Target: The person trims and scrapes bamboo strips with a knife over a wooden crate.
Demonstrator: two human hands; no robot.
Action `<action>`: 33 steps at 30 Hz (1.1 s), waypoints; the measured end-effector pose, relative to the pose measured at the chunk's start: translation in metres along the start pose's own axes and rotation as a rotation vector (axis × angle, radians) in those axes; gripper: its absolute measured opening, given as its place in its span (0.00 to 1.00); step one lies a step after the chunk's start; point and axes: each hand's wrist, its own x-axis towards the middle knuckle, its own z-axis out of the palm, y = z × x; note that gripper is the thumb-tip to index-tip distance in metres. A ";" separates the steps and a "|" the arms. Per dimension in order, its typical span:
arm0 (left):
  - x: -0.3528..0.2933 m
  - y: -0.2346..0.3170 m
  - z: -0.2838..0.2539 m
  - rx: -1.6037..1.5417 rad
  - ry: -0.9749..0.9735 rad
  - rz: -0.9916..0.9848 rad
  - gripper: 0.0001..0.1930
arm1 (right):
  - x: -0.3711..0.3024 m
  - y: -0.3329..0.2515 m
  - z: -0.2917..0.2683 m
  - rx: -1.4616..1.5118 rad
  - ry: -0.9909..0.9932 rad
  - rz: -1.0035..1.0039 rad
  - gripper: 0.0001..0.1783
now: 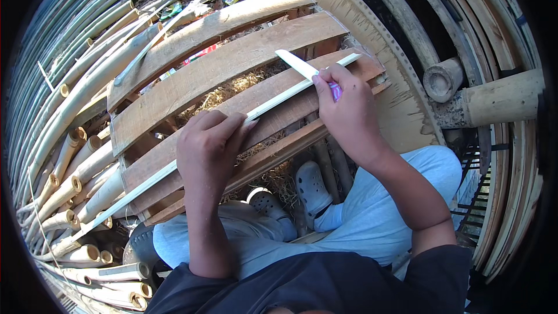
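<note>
A long, pale split-bamboo strip lies slantwise over a slatted wooden bench, from the lower left to the bench's right end. My left hand is closed around the strip near its middle, pressing it near the bench's front slat. In my right hand is a knife with a broad pale blade and a pink-purple handle, mostly hidden by the fingers. The blade crosses the strip close to its right end and points up and left. Whether its edge bites into the strip, I cannot tell.
Bamboo poles are piled along the left. A curved plywood sheet stands behind the bench's right end, and a thick bamboo post is farther right. Shavings show between the slats. My clogs rest below the bench.
</note>
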 end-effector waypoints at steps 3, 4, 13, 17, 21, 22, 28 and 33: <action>-0.001 -0.001 0.003 0.002 0.009 0.046 0.09 | -0.011 -0.005 0.005 0.009 -0.036 -0.065 0.10; -0.003 0.000 0.002 -0.003 0.008 0.039 0.09 | -0.009 0.000 0.003 0.049 -0.050 -0.078 0.10; -0.003 -0.003 -0.010 -0.066 0.011 0.070 0.08 | 0.024 0.019 -0.021 -0.279 -0.217 -0.299 0.17; 0.006 -0.001 -0.025 0.022 0.155 0.102 0.09 | 0.037 0.036 -0.026 -0.210 -0.174 -0.303 0.14; -0.007 -0.014 -0.040 -0.032 -0.082 -0.226 0.10 | 0.045 0.044 -0.033 -0.201 -0.146 -0.295 0.11; -0.007 -0.014 -0.039 -0.053 -0.095 -0.245 0.10 | 0.045 0.043 -0.034 -0.199 -0.146 -0.298 0.11; -0.006 -0.016 -0.028 0.054 -0.015 -0.051 0.08 | 0.038 0.027 -0.045 -0.152 -0.140 -0.257 0.12; -0.004 -0.010 -0.020 0.004 0.026 -0.019 0.07 | 0.032 0.015 -0.074 -0.024 -0.081 -0.144 0.14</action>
